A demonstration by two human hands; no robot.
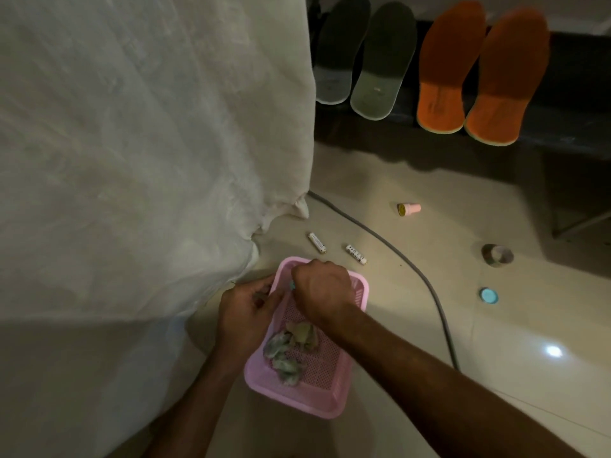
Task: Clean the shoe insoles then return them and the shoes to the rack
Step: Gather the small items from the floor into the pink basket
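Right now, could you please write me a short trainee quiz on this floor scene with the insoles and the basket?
1. True or false: the four insoles lean in a row, grey pair left of the orange pair.
2. Multiple choice: where are both hands? A) over the pink basket B) on the roll of tape C) on the cable
3. Fill in: the crumpled cloth lies inside the ____.

Key: 1 true. 2 A; the left hand is at its rim and the right hand over it. 3 basket.

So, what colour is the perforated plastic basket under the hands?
The perforated plastic basket is pink, seen clearly in the head view.
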